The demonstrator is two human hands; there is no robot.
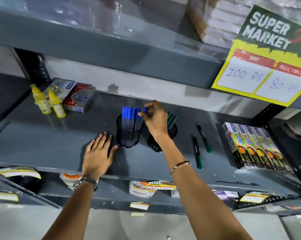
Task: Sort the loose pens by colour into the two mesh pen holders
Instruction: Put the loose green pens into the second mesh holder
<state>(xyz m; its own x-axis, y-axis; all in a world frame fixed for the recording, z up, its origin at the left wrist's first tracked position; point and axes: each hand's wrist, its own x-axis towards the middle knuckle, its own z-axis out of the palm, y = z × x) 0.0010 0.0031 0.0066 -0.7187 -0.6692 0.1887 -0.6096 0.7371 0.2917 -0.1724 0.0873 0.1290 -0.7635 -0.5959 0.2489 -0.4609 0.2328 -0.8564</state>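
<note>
Drop the blue pen (145,110) straight down among the blue pens (130,112) in left holder (128,134), cap up; don't knock the bunch; right hand (155,118) pinches it by thumb & fingertips, just above rim; left hand (98,153) flat, holding nothing, on shelf (51,135) beside holder; two green pens (200,144) lie loose, right of green holder (172,132).

The right hand (155,118) hides most of the right mesh holder (172,131) and its green pens (171,119), while the sign (267,54) at two o'clock is cut off by the edge, its red labels blurred.
</note>
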